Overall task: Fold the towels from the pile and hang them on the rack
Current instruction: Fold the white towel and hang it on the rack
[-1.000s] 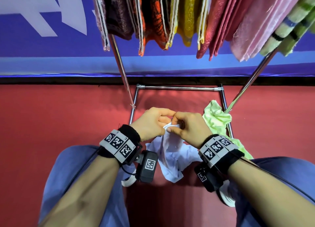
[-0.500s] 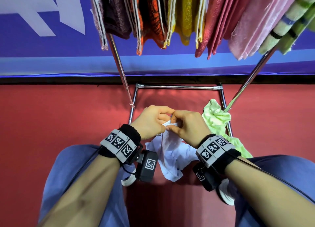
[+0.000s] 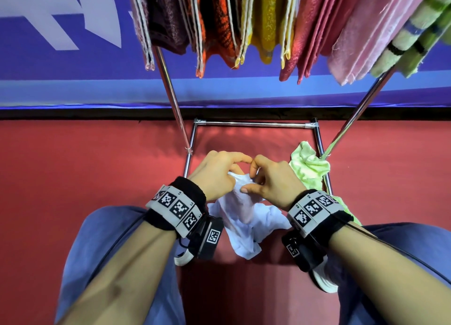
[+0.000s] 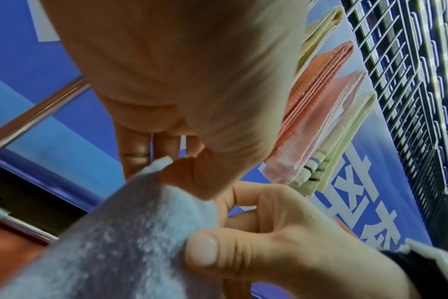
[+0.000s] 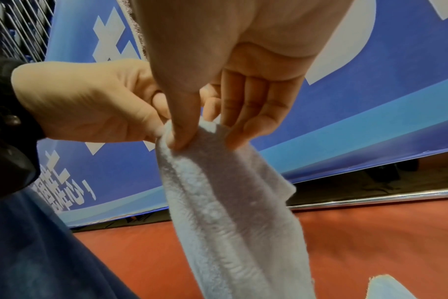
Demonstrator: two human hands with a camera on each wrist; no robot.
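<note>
A person's left hand (image 3: 214,176) and right hand (image 3: 271,180) meet at the top edge of a pale blue-white towel (image 3: 244,217), each pinching the fabric between thumb and fingers, knuckles nearly touching. The towel hangs down bunched between the forearms, above a red floor (image 3: 85,178) and between the person's blue-trousered knees.

Only the head view takes in the chrome drying rack (image 3: 255,124) beyond the hands, its upper bars out of frame and its legs slanting down to a low crossbar. Folded towels hang across the top: a maroon towel (image 3: 168,20), an orange-and-black towel (image 3: 219,24), a yellow towel (image 3: 267,24), a red towel (image 3: 307,32), a pink towel (image 3: 361,37) and a green striped towel (image 3: 419,37). A crumpled lime-green towel (image 3: 308,166) lies on the floor just beside the rack's right leg, close to the right hand.

The left wrist view shows what the head view hides: the left thumb (image 4: 205,182) pressed onto the towel's fold, and the right thumb (image 4: 205,250) clamping the cloth lower down. The right wrist view shows the right thumb and straight fingers (image 5: 246,117) gripping the plush edge, the towel (image 5: 230,212) trailing in long vertical folds before a blue banner (image 5: 345,121).
</note>
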